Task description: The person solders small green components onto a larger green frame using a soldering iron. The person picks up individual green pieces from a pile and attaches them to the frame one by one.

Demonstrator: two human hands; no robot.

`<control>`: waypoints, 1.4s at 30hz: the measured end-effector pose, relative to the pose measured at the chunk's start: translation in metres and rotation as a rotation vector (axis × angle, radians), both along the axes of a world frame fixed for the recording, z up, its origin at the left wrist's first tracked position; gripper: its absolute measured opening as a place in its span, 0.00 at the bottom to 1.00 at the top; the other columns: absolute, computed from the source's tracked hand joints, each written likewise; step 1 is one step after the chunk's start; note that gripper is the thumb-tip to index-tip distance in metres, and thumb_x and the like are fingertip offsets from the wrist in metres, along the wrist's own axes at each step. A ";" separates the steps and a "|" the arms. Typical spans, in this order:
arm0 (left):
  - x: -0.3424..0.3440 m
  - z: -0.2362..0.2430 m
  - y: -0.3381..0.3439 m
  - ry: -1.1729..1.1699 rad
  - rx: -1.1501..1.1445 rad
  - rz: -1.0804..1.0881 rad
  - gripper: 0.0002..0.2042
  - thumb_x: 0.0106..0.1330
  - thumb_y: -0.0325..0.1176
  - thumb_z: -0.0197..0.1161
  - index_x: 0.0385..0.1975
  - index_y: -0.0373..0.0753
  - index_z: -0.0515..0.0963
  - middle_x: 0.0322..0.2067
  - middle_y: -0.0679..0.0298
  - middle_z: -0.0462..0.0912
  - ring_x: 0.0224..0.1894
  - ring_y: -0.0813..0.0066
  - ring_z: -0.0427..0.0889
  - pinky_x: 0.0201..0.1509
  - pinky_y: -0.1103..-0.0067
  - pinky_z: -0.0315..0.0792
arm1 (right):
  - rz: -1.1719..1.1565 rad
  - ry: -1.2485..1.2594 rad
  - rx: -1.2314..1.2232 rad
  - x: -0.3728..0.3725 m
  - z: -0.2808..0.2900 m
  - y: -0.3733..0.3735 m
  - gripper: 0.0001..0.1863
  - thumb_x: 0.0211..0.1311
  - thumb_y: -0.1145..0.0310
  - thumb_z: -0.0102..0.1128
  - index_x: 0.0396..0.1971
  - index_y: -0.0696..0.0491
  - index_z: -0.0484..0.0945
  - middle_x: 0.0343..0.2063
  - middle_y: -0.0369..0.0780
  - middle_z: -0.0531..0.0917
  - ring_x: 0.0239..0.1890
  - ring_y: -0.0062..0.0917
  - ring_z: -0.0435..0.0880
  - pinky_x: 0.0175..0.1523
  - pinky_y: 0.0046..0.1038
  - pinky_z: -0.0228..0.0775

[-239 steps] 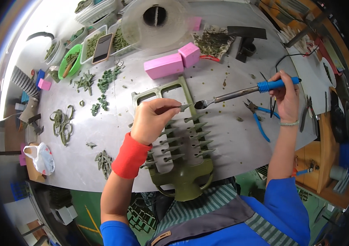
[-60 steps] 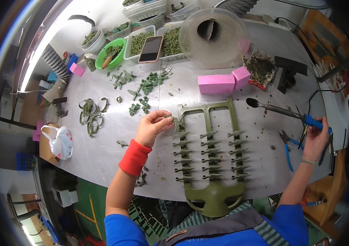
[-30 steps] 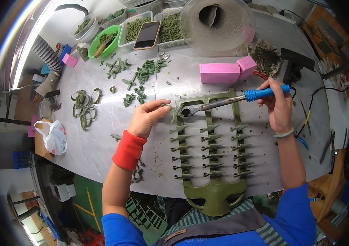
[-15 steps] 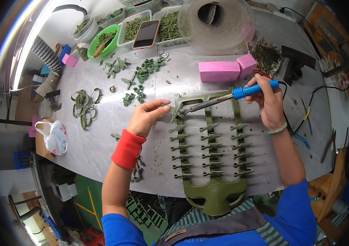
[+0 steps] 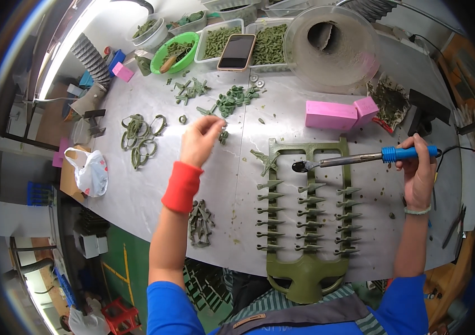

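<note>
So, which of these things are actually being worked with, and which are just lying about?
Being worked with, it seems:
Blue-handled tool, in the right hand
Green frame bearing rows of pointed pieces
Loose green pieces, near the left hand

Apparently just lying about:
Phone
Pink blocks
White plastic bag

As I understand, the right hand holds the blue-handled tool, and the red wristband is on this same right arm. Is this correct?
Not quite: the head view shows the red wristband on the left arm. The right hand does hold the blue-handled tool.
</note>
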State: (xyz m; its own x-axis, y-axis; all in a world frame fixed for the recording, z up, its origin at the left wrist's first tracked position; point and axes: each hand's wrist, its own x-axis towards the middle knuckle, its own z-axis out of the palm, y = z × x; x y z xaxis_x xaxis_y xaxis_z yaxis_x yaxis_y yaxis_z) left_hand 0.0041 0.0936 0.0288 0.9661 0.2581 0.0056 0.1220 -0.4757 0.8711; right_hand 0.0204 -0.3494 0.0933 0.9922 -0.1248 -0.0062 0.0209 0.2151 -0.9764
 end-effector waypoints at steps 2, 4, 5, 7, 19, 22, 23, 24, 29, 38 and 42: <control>0.020 -0.005 0.021 -0.115 0.243 0.038 0.15 0.63 0.37 0.65 0.45 0.34 0.79 0.33 0.61 0.83 0.30 0.78 0.79 0.37 0.80 0.74 | 0.003 0.008 0.017 0.000 0.001 -0.003 0.15 0.65 0.59 0.57 0.26 0.55 0.76 0.23 0.37 0.79 0.18 0.17 0.77 0.25 0.18 0.70; 0.040 -0.009 0.030 -0.088 0.749 0.151 0.17 0.59 0.41 0.67 0.42 0.37 0.80 0.35 0.51 0.82 0.38 0.58 0.82 0.43 0.69 0.75 | -0.005 0.002 0.014 -0.001 0.003 -0.003 0.15 0.65 0.59 0.57 0.26 0.55 0.76 0.23 0.37 0.79 0.18 0.17 0.77 0.25 0.18 0.70; 0.047 -0.011 0.033 -0.091 0.748 0.151 0.17 0.59 0.41 0.67 0.42 0.37 0.80 0.35 0.51 0.82 0.38 0.58 0.82 0.43 0.69 0.75 | -0.010 -0.002 0.016 -0.001 0.003 -0.002 0.15 0.65 0.59 0.58 0.26 0.55 0.76 0.23 0.37 0.79 0.18 0.17 0.77 0.25 0.18 0.70; 0.058 -0.012 0.034 0.111 0.852 0.189 0.19 0.57 0.47 0.67 0.42 0.40 0.80 0.37 0.49 0.81 0.42 0.49 0.80 0.46 0.62 0.74 | -0.023 -0.003 0.016 -0.002 0.006 -0.001 0.15 0.65 0.59 0.58 0.26 0.55 0.76 0.23 0.37 0.79 0.18 0.17 0.77 0.25 0.18 0.70; 0.032 -0.004 0.072 -0.191 1.154 0.062 0.06 0.52 0.26 0.60 0.30 0.41 0.73 0.26 0.57 0.81 0.30 0.51 0.77 0.37 0.61 0.72 | -0.068 0.018 0.026 -0.005 0.006 -0.004 0.14 0.64 0.60 0.59 0.26 0.56 0.77 0.22 0.37 0.80 0.19 0.18 0.77 0.25 0.19 0.70; 0.015 0.023 0.045 -0.106 0.227 0.128 0.12 0.57 0.24 0.65 0.41 0.37 0.77 0.33 0.60 0.84 0.32 0.68 0.83 0.36 0.77 0.76 | -0.038 -0.011 0.039 -0.005 0.005 -0.010 0.14 0.64 0.60 0.58 0.26 0.55 0.77 0.23 0.37 0.80 0.19 0.18 0.78 0.25 0.19 0.70; 0.009 0.027 0.046 -0.103 -0.146 0.044 0.13 0.60 0.25 0.65 0.45 0.35 0.78 0.35 0.60 0.85 0.33 0.73 0.84 0.38 0.80 0.77 | -0.038 -0.010 0.041 -0.006 0.005 -0.011 0.14 0.64 0.60 0.58 0.26 0.55 0.77 0.23 0.37 0.80 0.19 0.18 0.78 0.25 0.19 0.70; 0.002 0.042 0.027 -0.003 -0.303 0.013 0.15 0.60 0.26 0.66 0.47 0.33 0.77 0.35 0.60 0.84 0.35 0.74 0.84 0.40 0.81 0.77 | -0.051 -0.014 0.036 -0.006 0.005 -0.014 0.14 0.64 0.60 0.58 0.26 0.56 0.78 0.23 0.37 0.80 0.19 0.18 0.78 0.26 0.19 0.70; -0.019 0.069 -0.066 0.205 -0.515 -0.211 0.12 0.57 0.25 0.69 0.41 0.33 0.77 0.35 0.65 0.82 0.38 0.76 0.83 0.44 0.81 0.78 | -0.098 -0.018 0.027 -0.007 0.002 -0.028 0.14 0.63 0.60 0.60 0.26 0.56 0.78 0.23 0.38 0.80 0.19 0.19 0.78 0.26 0.19 0.71; 0.008 0.057 -0.117 0.320 -0.315 -0.497 0.09 0.60 0.23 0.66 0.40 0.36 0.76 0.32 0.71 0.79 0.33 0.86 0.78 0.39 0.86 0.74 | -0.131 -0.018 0.025 -0.013 -0.002 -0.047 0.14 0.62 0.58 0.61 0.27 0.56 0.79 0.22 0.38 0.81 0.19 0.19 0.79 0.26 0.19 0.72; 0.024 0.051 -0.117 0.255 -0.150 -0.424 0.08 0.61 0.22 0.64 0.40 0.32 0.80 0.35 0.65 0.82 0.39 0.80 0.82 0.46 0.83 0.78 | -0.147 -0.022 0.034 -0.014 -0.005 -0.055 0.15 0.62 0.58 0.60 0.27 0.56 0.79 0.22 0.38 0.81 0.18 0.19 0.79 0.26 0.19 0.72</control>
